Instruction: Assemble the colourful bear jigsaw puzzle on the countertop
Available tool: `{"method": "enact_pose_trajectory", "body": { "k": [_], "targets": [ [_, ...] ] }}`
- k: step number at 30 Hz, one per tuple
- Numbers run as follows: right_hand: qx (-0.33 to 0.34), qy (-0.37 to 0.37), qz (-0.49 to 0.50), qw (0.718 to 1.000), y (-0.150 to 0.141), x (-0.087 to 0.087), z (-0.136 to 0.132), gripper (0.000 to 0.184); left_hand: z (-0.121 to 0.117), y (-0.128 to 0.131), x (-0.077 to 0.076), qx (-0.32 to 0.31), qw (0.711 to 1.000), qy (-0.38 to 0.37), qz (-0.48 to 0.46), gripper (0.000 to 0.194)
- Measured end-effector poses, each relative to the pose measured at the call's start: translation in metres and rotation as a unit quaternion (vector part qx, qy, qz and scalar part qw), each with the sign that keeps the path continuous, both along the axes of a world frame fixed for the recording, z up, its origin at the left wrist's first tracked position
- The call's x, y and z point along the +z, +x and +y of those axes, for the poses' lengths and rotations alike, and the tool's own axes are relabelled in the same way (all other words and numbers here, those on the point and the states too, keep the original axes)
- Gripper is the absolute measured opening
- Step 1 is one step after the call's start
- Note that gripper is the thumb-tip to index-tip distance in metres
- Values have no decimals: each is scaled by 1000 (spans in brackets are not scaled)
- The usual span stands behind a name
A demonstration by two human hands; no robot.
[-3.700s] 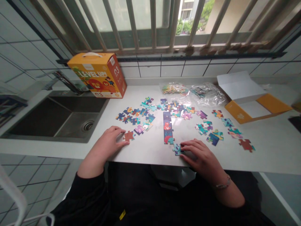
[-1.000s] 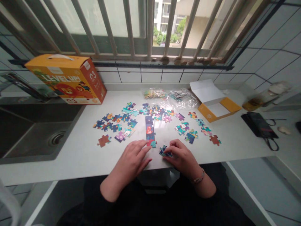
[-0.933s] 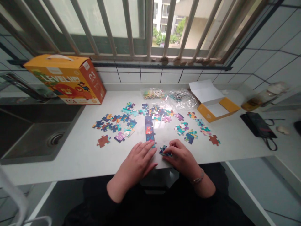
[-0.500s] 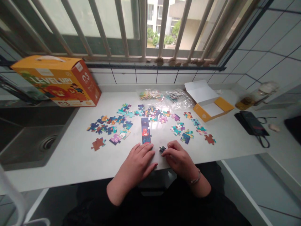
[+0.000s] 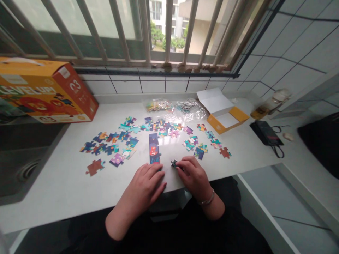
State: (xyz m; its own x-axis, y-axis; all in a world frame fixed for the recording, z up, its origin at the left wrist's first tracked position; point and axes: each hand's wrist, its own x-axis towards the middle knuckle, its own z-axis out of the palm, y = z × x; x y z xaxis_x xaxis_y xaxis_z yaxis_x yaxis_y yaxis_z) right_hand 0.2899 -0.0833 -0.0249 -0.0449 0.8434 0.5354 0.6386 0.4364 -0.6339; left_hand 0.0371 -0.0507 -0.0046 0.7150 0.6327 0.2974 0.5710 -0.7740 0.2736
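Observation:
A joined strip of puzzle pieces (image 5: 154,148) lies upright in the middle of the white counter (image 5: 66,180). My left hand (image 5: 147,182) rests flat just below its lower end, fingers stretched and covering the bottom piece. My right hand (image 5: 192,174) pinches a small dark puzzle piece (image 5: 174,163) against the counter, right of the strip. Loose coloured pieces (image 5: 111,141) spread left of the strip, more pieces (image 5: 197,144) to its right, and a brown face-down piece (image 5: 94,167) lies apart at the left.
An orange puzzle box (image 5: 45,92) stands at the back left by the sink (image 5: 18,165). Plastic bags of pieces (image 5: 174,106), an open yellow box (image 5: 224,113), a black pouch (image 5: 266,133) and a bottle (image 5: 270,104) sit at the back right.
My left hand left the brown piece and came to the strip's lower end. My right hand kept its small piece, drawing it closer to the strip. The view swung right.

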Motion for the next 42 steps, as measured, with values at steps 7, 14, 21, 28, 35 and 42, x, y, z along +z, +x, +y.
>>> {"method": "enact_pose_trajectory", "body": {
  "k": [7, 14, 21, 28, 35, 42],
  "targets": [
    [11, -19, -4, 1000, -1, -3, 2, 20, 1, 1, -1, -2, 1000, 7, -13, 21],
    [-80, -26, -71, 994, 9, 4, 4, 15, 1, 1, 0, -2, 1000, 7, -13, 18],
    [-311, -101, -240, 914, 114, 29, 61, 29, -1, -1, -5, 48, 997, 22, -50, 22],
    [-318, -273, -287, 861, 155, 32, 111, 36, -2, -2, -3, 60, 995, 12, -83, 16],
    [-256, -181, -200, 928, 163, 29, 110, 42, -9, -14, -1, 97, 988, 30, -115, 14],
    [-66, -79, -74, 992, 94, 33, 76, 22, -13, -29, -4, 107, 984, 30, -137, 13]
  ]
}}
